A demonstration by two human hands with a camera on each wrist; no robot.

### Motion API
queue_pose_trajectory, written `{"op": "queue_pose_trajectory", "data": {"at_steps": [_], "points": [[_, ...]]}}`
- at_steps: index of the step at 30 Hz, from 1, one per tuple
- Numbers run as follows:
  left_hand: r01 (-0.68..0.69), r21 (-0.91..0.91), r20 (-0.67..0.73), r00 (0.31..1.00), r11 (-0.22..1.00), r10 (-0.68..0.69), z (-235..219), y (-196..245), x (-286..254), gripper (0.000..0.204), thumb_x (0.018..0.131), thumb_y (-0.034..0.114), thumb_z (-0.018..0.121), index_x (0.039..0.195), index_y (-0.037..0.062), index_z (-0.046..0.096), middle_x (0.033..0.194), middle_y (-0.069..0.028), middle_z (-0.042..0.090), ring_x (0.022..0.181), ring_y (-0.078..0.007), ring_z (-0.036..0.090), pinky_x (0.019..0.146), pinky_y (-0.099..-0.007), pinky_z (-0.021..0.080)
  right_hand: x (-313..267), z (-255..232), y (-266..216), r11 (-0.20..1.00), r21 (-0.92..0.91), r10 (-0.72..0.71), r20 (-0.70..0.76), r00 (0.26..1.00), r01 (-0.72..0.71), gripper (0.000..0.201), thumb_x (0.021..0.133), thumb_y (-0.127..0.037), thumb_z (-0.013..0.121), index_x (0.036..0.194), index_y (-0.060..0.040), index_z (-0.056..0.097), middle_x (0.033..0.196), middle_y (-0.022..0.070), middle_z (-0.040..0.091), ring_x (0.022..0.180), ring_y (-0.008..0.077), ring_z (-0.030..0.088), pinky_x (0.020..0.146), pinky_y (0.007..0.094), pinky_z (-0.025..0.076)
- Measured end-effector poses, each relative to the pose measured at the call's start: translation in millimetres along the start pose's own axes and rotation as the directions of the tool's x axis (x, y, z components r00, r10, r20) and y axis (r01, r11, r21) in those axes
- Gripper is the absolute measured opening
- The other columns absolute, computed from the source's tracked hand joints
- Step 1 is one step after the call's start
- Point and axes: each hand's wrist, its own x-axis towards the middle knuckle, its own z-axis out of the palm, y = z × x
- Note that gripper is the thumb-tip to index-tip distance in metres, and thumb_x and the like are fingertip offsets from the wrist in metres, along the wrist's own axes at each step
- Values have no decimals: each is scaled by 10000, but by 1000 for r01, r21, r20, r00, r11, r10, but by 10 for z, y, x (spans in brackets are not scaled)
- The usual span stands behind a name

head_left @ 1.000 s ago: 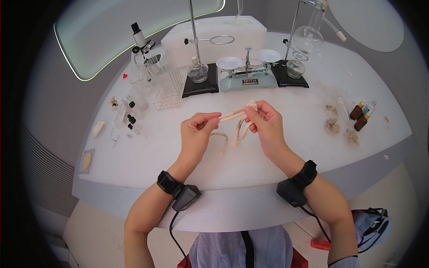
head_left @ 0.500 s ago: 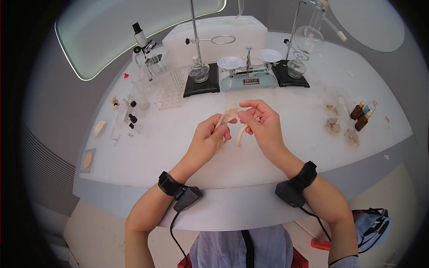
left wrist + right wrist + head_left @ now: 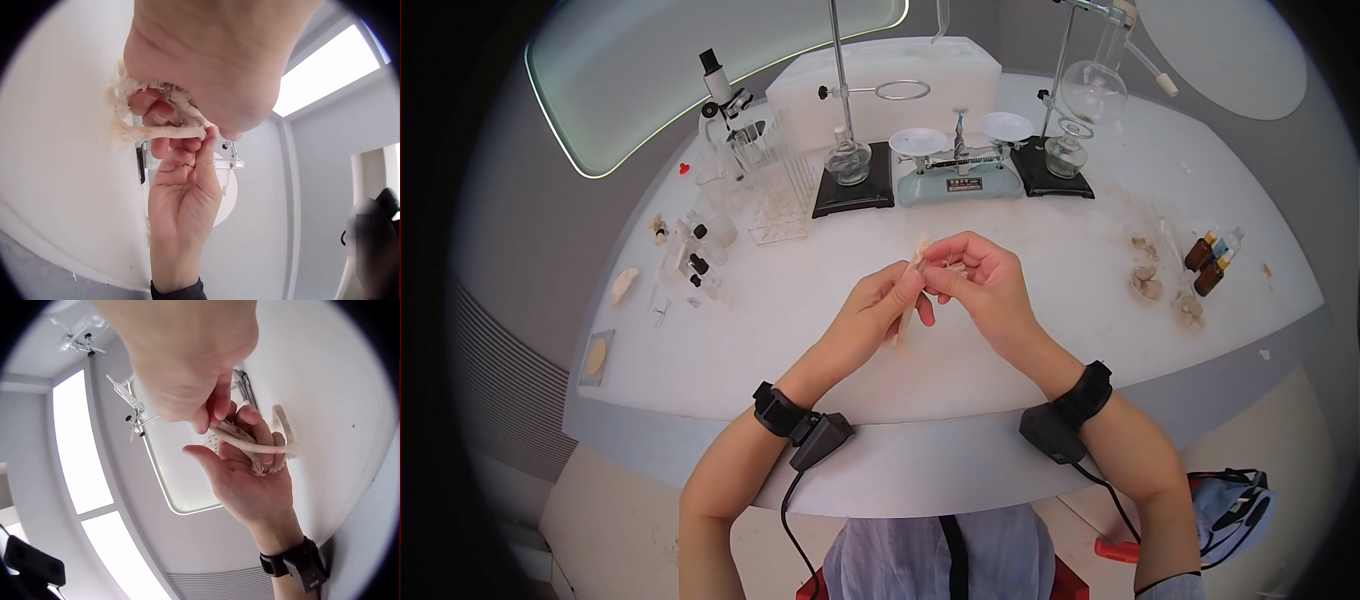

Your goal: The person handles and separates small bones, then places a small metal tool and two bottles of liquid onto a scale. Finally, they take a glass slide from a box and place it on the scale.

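Several cream cotton cords [image 3: 253, 447] with frayed ends are bunched between the two hands above the tabletop. My left hand [image 3: 872, 312] holds them across its palm and curled fingers, thumb stretched out toward the right fingertips. Thumb and index finger of my right hand [image 3: 992, 288] pinch cord at the upper end of the bunch. In the left wrist view one cord [image 3: 165, 132] runs sideways from the right fingertips to a fluffy end close over the table. Another cord loops out beyond the left fingers in the right wrist view.
A balance scale [image 3: 960, 183] stands beyond the hands, between two stands with black bases [image 3: 855, 200]. Test tubes in a rack [image 3: 778, 233] and small bottles are at left. Brown bottles [image 3: 1208, 277] and crumpled pale pieces [image 3: 1145, 283] lie at right.
The left hand has moved in toward the right, from pulling a cord out straight to holding the bunch in its palm. The right fingers have closed in on the cords at the left hand.
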Motion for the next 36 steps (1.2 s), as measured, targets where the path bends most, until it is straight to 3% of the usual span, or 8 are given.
{"op": "queue_pose_trajectory", "data": {"at_steps": [7, 11, 14, 16, 21, 27, 29, 36], "points": [[67, 65, 107, 991, 996, -74, -101, -122, 33, 317, 1025, 376, 514, 1002, 72, 603, 765, 13, 582, 653, -59, 477, 604, -236, 370, 18, 8, 74, 992, -81, -106, -97, 990, 99, 194, 891, -42, 678, 1057, 37, 617, 896, 74, 665, 752, 98, 609, 686, 224, 504], [-9, -236, -36, 999, 972, 1, -86, -168, 59, 193, 1028, 275, 518, 1018, 86, 554, 725, 19, 542, 666, -68, 485, 606, -227, 363, 30, -21, 101, 979, -178, -142, -263, 954, 96, 192, 886, -63, 692, 1044, 28, 630, 949, 55, 656, 795, 87, 607, 708, 227, 498], [-82, -377, -211, 977, 922, 1, -211, -206, 123, 117, 1027, 208, 518, 1051, 93, 515, 687, 46, 457, 611, -50, 419, 552, -215, 320, 23, -93, 132, 947, -321, -15, -93, 996, -16, 175, 871, -90, 697, 1027, -18, 659, 968, 58, 644, 833, 136, 619, 748, 288, 506], [-107, -384, -342, 939, 917, -34, -319, -198, 122, 131, 1023, 223, 534, 1017, 93, 517, 658, 70, 380, 538, -29, 323, 478, -215, 239, -97, -7, 78, 688, -718, 34, 172, 985, 102, 157, 849, -95, 687, 1004, -71, 687, 976, 76, 623, 908, 218, 603, 812, 347, 495], [-65, -339, -370, 926, 938, -70, -342, -189, 115, 232, 996, 290, 593, 976, 60, 580, 583, 90, 342, 487, -25, 260, 446, -224, 195, -156, 2, 145, 563, -785, 8, 320, 947, 260, 131, 834, -78, 672, 958, -93, 710, 1022, 98, 584, 993, 262, 541, 905, 356, 445], [-64, -143, -198, 980, 988, 34, -265, -177, 110, 326, 1009, 344, 567, 1098, 33, 611, 591, 87, 383, 517, -26, 300, 491, -214, 237, -58, 46, 57, 771, -576, -190, 201, 961, 273, 63, 869, -71, 672, 927, -65, 693, 903, 48, 635, 921, 193, 564, 861, 319, 458], [-108, -166, -95, 991, 980, 93, -195, -162, 79, 407, 1027, 368, 510, 1229, 21, 577, 688, 81, 425, 600, -33, 327, 573, -202, 281, -23, 39, 105, 998, -29, 61, -16, 998, -61, 75, 889, -76, 676, 939, -20, 671, 869, 20, 669, 820, 112, 586, 768, 255, 472], [-73, 194, -63, 994, 978, 86, 59, 52, -67, 308, 1016, 288, 548, 1148, 10, 571, 946, -32, 632, 825, -98, 541, 734, -279, 456, -60, 34, 243, 999, -36, 23, 21, 1000, -22, 139, 889, -70, 671, 999, 14, 685, 899, 31, 682, 740, 70, 591, 671, 236, 480]]}}
